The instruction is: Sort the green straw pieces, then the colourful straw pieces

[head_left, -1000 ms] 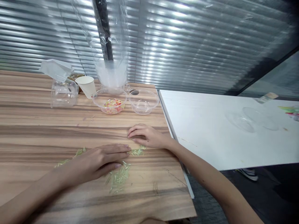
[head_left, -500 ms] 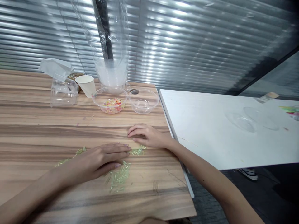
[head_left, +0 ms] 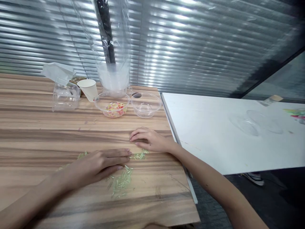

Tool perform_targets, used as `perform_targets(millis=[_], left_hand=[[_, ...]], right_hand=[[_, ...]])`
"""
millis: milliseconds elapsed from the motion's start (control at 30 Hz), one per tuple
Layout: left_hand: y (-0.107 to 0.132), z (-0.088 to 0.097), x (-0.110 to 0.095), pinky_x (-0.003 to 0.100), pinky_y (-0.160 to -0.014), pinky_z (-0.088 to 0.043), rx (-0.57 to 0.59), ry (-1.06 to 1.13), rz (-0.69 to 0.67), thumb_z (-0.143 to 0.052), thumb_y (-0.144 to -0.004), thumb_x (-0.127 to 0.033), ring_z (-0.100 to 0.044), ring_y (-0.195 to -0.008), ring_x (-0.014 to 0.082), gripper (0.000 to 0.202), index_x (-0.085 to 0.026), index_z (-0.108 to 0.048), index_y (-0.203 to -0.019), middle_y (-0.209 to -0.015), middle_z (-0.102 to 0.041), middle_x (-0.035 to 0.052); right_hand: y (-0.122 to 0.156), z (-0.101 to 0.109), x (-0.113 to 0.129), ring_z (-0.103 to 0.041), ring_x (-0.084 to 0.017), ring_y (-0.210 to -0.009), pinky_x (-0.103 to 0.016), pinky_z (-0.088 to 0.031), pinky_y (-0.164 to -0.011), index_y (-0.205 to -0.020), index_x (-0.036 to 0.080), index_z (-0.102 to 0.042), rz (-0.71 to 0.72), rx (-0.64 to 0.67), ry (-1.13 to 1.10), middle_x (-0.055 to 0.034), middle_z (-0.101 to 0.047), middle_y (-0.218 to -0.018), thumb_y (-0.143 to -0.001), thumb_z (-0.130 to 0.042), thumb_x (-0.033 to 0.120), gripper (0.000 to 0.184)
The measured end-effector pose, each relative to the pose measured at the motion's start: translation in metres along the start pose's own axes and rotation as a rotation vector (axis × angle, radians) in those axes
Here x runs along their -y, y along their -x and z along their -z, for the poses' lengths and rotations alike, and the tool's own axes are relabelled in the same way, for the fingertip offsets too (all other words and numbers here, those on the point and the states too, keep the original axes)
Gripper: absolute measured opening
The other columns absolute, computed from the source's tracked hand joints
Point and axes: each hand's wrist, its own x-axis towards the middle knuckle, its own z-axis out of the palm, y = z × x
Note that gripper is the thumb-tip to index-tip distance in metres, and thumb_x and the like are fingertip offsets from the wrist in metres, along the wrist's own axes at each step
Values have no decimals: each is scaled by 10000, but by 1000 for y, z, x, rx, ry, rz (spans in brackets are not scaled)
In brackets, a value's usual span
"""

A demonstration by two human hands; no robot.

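Pale green, see-through little tubes lie in loose piles on the wooden table. My left hand point(head_left: 101, 163) rests low over them with its fingers stretched out, a larger pile of green tubes point(head_left: 121, 183) just below its thumb. At its fingertips is a smaller cluster of green tubes point(head_left: 139, 156). More green tubes point(head_left: 82, 155) show behind that hand, partly hidden by the wrist. My right hand point(head_left: 147, 139) lies beyond the small cluster, fingers gently bent and thumb apart, with nothing visible in it. Some tubes sit right under its thumb side.
A clear bowl with red and yellow bits point(head_left: 114, 111) stands at the back beside another clear bowl point(head_left: 145, 106). Left of them are a paper cup point(head_left: 88, 89) and a clear plastic box point(head_left: 66, 98). A white table point(head_left: 205, 127) adjoins on the right, holding clear lids point(head_left: 244, 124).
My left hand has shifted very slightly to the left. My right hand and the green tubes look the same; the view has tilted a little.
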Motion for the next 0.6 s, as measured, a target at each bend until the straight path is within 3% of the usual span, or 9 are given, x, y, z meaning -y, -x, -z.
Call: perform_targets(millis=[333,600], left_hand=[[1,0,-2,343,-1109,-390,13,42,60,-484,-990,-370,-510,-1284,197,428,-339,-452,-1416,-1429,-489,-35],[0,1,-6,360,-1111,-382,22,92,14,-489,-990,-320,-491,-1300,213,447,-340,-425,-1432,-1443,-471,-12]], right_hand=[[-2,1,1,-612,-182,-1055,-351,-489,-963,-1044,130,-665,-2,-2,-15,-111,-656,-1106,-908,-540,110,186],[-2,1,1,-608,-175,-1068,-353,-483,-975,-1046,150,-667,-18,-1,-38,-99,-656,-1115,-904,-545,109,192]])
